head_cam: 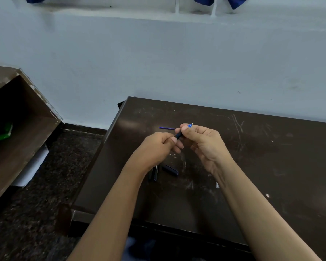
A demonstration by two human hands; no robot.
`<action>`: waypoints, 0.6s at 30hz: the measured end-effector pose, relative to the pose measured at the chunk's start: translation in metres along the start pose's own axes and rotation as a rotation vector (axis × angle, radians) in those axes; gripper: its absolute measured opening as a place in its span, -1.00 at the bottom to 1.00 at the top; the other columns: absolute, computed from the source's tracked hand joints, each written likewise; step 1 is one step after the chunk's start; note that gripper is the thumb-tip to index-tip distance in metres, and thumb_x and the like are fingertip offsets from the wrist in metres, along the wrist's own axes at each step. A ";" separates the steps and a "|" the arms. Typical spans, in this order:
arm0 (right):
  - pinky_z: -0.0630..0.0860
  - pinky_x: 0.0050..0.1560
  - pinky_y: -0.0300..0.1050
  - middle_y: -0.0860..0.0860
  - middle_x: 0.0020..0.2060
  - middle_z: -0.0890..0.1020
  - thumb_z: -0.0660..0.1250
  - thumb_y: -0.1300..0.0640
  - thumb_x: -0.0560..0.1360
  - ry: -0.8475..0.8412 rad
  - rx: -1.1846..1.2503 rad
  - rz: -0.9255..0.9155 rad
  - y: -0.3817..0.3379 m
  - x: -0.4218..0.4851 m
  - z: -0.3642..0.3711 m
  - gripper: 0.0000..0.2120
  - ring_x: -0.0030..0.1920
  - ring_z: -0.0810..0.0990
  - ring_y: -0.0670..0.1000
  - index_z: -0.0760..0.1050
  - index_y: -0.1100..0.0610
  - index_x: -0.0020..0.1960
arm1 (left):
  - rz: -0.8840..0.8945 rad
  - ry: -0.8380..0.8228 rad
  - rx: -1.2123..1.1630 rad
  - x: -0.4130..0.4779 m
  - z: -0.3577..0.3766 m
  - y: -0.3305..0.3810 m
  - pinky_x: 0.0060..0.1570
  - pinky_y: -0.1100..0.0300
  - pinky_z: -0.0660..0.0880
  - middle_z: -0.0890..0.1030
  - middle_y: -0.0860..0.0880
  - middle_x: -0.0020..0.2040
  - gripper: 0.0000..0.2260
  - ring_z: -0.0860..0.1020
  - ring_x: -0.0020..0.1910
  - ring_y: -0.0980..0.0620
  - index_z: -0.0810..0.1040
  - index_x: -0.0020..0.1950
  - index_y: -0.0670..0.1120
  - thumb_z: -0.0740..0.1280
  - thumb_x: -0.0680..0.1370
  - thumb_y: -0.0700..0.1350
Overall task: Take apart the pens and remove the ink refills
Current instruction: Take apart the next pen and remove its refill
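Mid-frame, your left hand [159, 146] and right hand [199, 137] both pinch the pen [179, 135]; hold the body still, twist the blue tip [190, 126] off gently.

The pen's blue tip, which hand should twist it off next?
Probably the right hand: its fingers already pinch the pen just behind the blue tip. The left hand grips the dark barrel's lower end, so it looks better placed to hold steady.

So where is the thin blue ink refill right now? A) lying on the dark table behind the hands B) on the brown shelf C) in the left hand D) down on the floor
A: the thin blue ink refill lies flat on the dark table, just beyond the left hand and right hand, which hold a pen.
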State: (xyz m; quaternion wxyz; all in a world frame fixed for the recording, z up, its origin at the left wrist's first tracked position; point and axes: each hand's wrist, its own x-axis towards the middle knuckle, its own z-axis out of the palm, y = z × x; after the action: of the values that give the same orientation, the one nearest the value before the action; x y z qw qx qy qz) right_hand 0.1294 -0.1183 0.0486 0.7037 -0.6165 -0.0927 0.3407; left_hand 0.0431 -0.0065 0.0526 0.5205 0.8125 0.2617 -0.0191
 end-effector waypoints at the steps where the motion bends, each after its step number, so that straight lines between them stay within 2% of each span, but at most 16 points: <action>1: 0.56 -0.12 -0.18 0.13 -0.21 0.68 0.39 0.19 0.48 0.027 -0.053 -0.020 0.003 0.002 0.000 -0.88 -0.20 0.62 -0.01 0.65 0.20 -0.19 | 0.006 0.013 0.021 0.000 -0.001 0.000 -0.08 0.24 0.36 0.61 0.10 -0.23 -0.73 0.47 -0.26 0.22 0.61 -0.08 -0.03 0.13 0.65 -0.10; 3: 0.56 -0.01 -0.12 0.10 -0.25 0.70 0.43 0.15 0.45 0.081 -0.123 -0.050 0.008 0.005 0.000 -0.88 -0.20 0.65 -0.08 0.67 0.21 -0.18 | 0.014 0.027 0.077 -0.002 -0.003 -0.001 -0.12 0.28 0.36 0.60 0.09 -0.24 -0.74 0.49 -0.21 0.20 0.58 -0.13 0.00 0.14 0.64 -0.10; 6: 0.57 -0.02 -0.14 0.07 -0.31 0.69 0.45 0.16 0.44 0.082 -0.079 -0.036 0.014 0.005 0.005 -0.88 -0.26 0.65 -0.09 0.67 0.22 -0.14 | 0.010 0.055 0.141 -0.004 -0.007 -0.002 -0.12 0.29 0.39 0.60 0.07 -0.23 -0.75 0.53 -0.14 0.14 0.58 -0.15 0.01 0.16 0.62 -0.12; 8: 0.54 -0.06 -0.17 0.08 -0.26 0.70 0.45 0.15 0.43 0.032 -0.008 0.017 0.021 0.005 0.007 -0.89 -0.23 0.65 -0.07 0.65 0.20 -0.12 | -0.003 0.092 0.210 -0.005 -0.010 -0.004 -0.19 0.30 0.40 0.61 0.04 -0.21 -0.79 0.54 -0.15 0.12 0.58 -0.12 -0.01 0.18 0.61 -0.12; 10: 0.47 -0.09 -0.22 0.07 -0.14 0.71 0.48 0.09 0.40 0.015 -0.064 0.097 0.033 0.007 0.009 -0.83 -0.12 0.65 -0.04 0.64 0.13 -0.04 | -0.034 0.159 0.304 -0.005 -0.012 -0.009 -0.16 0.17 0.50 0.63 -0.02 -0.16 -0.83 0.57 -0.15 0.04 0.59 -0.10 -0.04 0.20 0.58 -0.11; 12: 0.49 -0.06 -0.21 0.01 -0.04 0.69 0.51 0.07 0.37 0.040 -0.371 0.142 0.049 0.007 0.009 -0.71 -0.02 0.63 -0.04 0.61 0.05 0.08 | -0.086 0.212 0.385 -0.006 -0.012 -0.013 -0.06 0.01 0.55 0.63 -0.05 -0.14 -0.84 0.58 -0.14 -0.03 0.57 -0.11 -0.05 0.20 0.56 -0.12; 15: 0.52 0.14 -0.05 0.02 0.11 0.60 0.46 0.06 0.40 -0.001 -1.084 0.008 0.072 0.003 0.010 -0.56 0.15 0.54 0.03 0.50 0.03 0.26 | -0.139 0.216 0.425 -0.006 -0.012 -0.014 -0.03 0.01 0.55 0.63 -0.05 -0.10 -0.83 0.58 -0.12 -0.03 0.59 -0.03 -0.05 0.20 0.57 -0.12; 16: 0.50 0.19 0.00 0.05 0.16 0.56 0.43 0.05 0.43 -0.039 -1.254 -0.052 0.077 0.002 0.011 -0.55 0.20 0.49 0.07 0.46 0.05 0.30 | -0.143 0.207 0.424 -0.006 -0.012 -0.014 -0.02 0.02 0.55 0.63 -0.06 -0.09 -0.83 0.59 -0.10 -0.03 0.59 0.00 -0.06 0.21 0.57 -0.12; 18: 0.48 0.20 0.01 0.06 0.22 0.50 0.38 0.06 0.48 -0.102 -1.426 -0.118 0.083 0.001 0.012 -0.59 0.22 0.44 0.09 0.43 0.09 0.30 | -0.149 0.188 0.417 -0.004 -0.010 -0.014 -0.01 0.04 0.55 0.64 -0.06 -0.08 -0.83 0.59 -0.09 -0.02 0.60 0.03 -0.07 0.22 0.57 -0.12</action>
State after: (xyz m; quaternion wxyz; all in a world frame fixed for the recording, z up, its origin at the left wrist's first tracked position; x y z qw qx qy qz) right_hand 0.0936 -0.1077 -0.0262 0.1414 -0.9036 -0.3587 0.1867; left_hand 0.0310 0.0050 0.0473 0.3118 0.8792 0.3587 -0.0353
